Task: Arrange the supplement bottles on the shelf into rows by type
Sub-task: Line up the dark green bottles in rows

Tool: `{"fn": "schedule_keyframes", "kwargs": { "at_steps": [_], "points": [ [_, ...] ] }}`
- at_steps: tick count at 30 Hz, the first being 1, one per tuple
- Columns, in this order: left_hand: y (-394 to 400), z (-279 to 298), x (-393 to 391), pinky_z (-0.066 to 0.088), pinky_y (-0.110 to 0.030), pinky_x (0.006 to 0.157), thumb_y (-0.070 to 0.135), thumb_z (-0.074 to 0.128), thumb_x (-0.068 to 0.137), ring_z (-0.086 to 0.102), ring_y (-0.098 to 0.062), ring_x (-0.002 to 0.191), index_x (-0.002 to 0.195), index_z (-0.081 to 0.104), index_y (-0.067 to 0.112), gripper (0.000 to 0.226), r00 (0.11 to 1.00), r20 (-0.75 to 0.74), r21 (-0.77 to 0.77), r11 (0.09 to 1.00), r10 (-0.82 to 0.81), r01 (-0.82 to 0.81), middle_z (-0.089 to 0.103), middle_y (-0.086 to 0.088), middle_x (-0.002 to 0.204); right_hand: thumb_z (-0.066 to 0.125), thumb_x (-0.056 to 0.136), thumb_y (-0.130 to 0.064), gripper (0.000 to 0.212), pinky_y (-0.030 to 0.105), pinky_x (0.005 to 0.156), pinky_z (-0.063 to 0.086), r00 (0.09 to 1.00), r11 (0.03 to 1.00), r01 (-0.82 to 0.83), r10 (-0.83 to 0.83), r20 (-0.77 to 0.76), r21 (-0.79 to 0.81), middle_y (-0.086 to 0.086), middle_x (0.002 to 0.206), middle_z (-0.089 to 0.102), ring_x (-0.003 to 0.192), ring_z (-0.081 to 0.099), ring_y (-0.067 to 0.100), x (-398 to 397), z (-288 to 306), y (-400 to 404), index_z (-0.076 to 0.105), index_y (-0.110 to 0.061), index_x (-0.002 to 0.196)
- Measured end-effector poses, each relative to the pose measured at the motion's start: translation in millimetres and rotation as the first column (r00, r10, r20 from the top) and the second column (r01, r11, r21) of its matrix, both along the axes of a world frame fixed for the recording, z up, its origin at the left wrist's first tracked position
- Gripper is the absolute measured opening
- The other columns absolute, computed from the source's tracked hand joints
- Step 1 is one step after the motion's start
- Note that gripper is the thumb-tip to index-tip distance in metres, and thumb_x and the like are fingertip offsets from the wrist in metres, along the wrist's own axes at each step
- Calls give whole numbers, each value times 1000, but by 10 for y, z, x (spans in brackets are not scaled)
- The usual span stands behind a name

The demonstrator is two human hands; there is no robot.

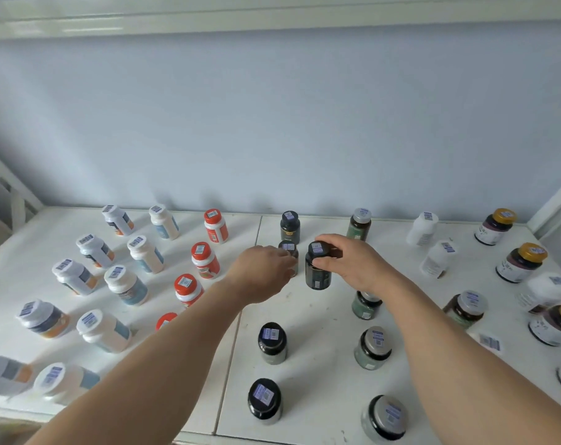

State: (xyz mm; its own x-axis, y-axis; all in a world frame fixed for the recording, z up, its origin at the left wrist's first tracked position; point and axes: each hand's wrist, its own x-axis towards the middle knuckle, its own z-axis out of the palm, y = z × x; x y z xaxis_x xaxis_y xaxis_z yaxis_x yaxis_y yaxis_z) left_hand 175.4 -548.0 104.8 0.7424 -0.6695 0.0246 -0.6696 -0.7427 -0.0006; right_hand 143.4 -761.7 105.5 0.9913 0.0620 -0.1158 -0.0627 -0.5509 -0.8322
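Observation:
Supplement bottles stand upright in rows on a white shelf [320,316]. My right hand [353,261] grips the lid of a dark, black-capped bottle [317,274] near the shelf's middle. My left hand [263,271] holds a second dark bottle [288,248] just left of it, the fingers covering most of its body. A third dark bottle [290,227] stands behind them by the wall. Two more black-capped bottles [272,343] stand in line nearer me.
White bottles [145,253] fill two rows at the left, with red-capped bottles [205,260] beside them. Silver-capped green bottles [372,346] run right of the dark row. White bottles [422,228] and gold-capped bottles [521,261] stand at the far right. A pale blue wall backs the shelf.

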Motion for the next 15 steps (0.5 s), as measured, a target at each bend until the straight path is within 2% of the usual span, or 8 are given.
{"fn": "schedule_keyframes", "kwargs": {
  "at_steps": [5, 9, 15],
  "points": [
    [330, -76, 52, 50, -35, 81, 35, 42, 98, 61, -21, 99, 117, 63, 23, 31, 999, 21, -43, 998, -43, 44, 66, 5, 112, 73, 83, -26, 44, 32, 98, 46, 999, 999, 33, -32, -36, 3, -12, 113, 66, 106, 61, 6, -64, -87, 372, 58, -35, 124],
    [497, -128, 79, 49, -35, 82, 36, 40, 99, 61, -21, 100, 118, 63, 21, 33, 997, 8, -45, 996, -75, 76, 66, 4, 111, 71, 85, -28, 53, 30, 100, 44, 996, 998, 55, -58, -66, -35, -10, 122, 63, 113, 58, 5, -110, -201, 592, 51, -32, 134],
    [626, -195, 82, 50, -37, 84, 35, 38, 101, 62, -21, 101, 121, 62, 19, 36, 995, 8, -46, 994, -96, 96, 65, 1, 116, 70, 84, -30, 53, 32, 98, 45, 993, 996, 62, -68, -93, -68, -10, 119, 63, 111, 58, 7, -133, -384, 804, 50, -35, 132]
  ]
}}
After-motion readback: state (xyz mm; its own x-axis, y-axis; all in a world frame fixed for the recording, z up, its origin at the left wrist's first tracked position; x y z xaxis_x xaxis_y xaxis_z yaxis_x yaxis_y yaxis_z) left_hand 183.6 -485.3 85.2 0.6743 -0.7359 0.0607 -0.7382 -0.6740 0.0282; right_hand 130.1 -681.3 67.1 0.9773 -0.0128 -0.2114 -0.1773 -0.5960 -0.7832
